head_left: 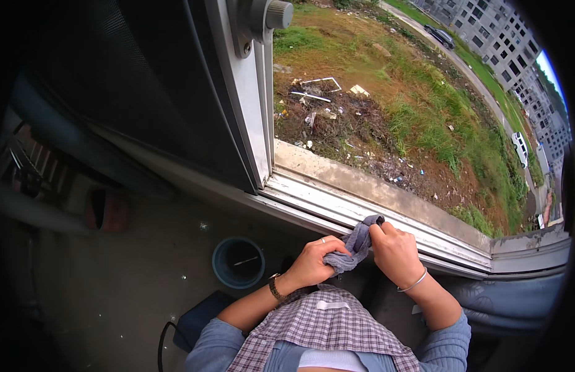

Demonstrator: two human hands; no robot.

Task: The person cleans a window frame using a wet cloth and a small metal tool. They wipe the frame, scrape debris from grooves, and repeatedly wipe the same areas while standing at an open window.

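Both hands [355, 257] grip grey cloth [355, 243] beside window track [386, 217], blue bucket [238, 262] nearby.

Grey cloth [355, 245], checked purple apron [324, 328]

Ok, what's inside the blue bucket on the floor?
The blue bucket looks mostly dark inside, with one thin pale stick-like thing lying across it. Whether it holds water cannot be told; its bottom is in shadow.

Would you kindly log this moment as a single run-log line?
left hand: grips grey cloth | right hand: grips same cloth, pressing it at window track | nearby: blue bucket on floor | window open
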